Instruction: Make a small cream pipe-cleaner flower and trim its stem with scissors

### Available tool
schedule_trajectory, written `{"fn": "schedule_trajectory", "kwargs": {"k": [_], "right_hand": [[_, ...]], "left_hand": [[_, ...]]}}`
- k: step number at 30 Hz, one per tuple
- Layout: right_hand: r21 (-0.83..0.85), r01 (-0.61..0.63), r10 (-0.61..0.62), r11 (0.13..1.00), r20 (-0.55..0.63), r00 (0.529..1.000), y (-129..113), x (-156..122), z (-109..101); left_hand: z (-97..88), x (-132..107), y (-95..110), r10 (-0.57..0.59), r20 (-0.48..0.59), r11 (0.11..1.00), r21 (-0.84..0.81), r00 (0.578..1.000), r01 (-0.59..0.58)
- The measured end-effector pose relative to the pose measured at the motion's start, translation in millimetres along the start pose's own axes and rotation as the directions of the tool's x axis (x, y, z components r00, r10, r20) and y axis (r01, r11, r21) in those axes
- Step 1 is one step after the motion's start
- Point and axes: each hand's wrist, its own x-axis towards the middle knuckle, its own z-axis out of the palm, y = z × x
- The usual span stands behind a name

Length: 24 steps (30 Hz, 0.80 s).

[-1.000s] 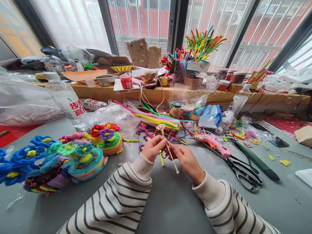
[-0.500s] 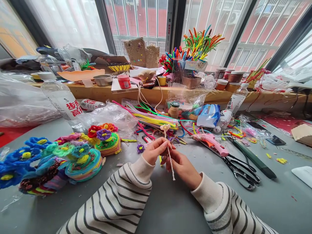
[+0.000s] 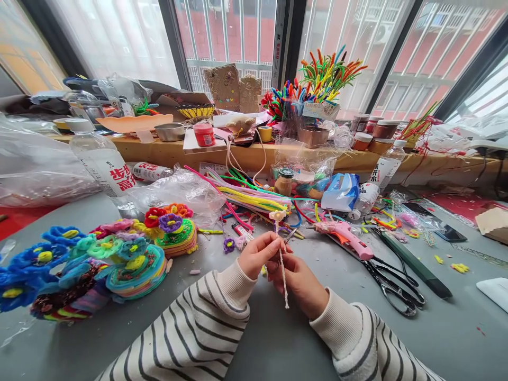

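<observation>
Both of my hands hold a cream pipe cleaner (image 3: 283,280) upright over the grey table (image 3: 278,338). Its top is curled into a small flower shape (image 3: 277,215), and its free tail hangs down past my knuckles. My left hand (image 3: 259,254) pinches the stem just below the flower with thumb and fingers closed. Right behind and below it, my right hand (image 3: 299,280) is closed around the same stem. Both arms wear striped cream sleeves.
Finished pipe-cleaner flower coasters (image 3: 130,259) lie at the left. A bundle of coloured pipe cleaners (image 3: 254,196), a pink glue gun (image 3: 345,235), black scissors (image 3: 392,286), a dark green rod (image 3: 416,267) and water bottles (image 3: 105,166) surround my hands. A cluttered wooden ledge (image 3: 254,151) runs along the window.
My hands have drawn closer together on the stem and shifted slightly right. The pipe cleaner has turned from slanted to nearly upright, with its tail hanging straight down.
</observation>
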Motion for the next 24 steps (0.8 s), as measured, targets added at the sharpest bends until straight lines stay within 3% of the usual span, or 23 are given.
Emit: {"fn": "schedule_trajectory", "kwargs": {"k": [6, 10, 13, 17, 20, 24], "right_hand": [[0.1, -0.015, 0.02, 0.995, -0.057, 0.998, 0, -1, -3], [0.113, -0.04, 0.042, 0.993, -0.014, 0.999, 0, -3, -7], [0.073, -0.034, 0.03, 0.997, 0.054, 0.998, -3, -5, -9], [0.041, -0.011, 0.009, 0.999, 0.035, 0.999, -6, -6, -11], [0.053, 0.0, 0.001, 0.999, -0.018, 1.0, -5, -5, -13], [0.032, -0.015, 0.016, 0.999, -0.059, 0.998, -4, -6, -15]], "left_hand": [[2.6, -1, 0, 0.053, 0.005, 0.999, 0.01, 0.999, -0.053], [1.2, 1, -3, 0.085, 0.016, 0.996, 0.039, 0.996, -0.086], [-8.0, 4, 1, 0.198, -0.09, 0.979, 0.065, 0.976, -0.192], [-21.2, 6, 11, 0.2, -0.27, 0.976, -0.033, 0.942, -0.217], [-20.3, 6, 12, 0.256, -0.275, 0.966, 0.045, 0.927, -0.254], [-12.1, 5, 4, 0.224, -0.24, 0.969, 0.161, 0.945, -0.189]]}}
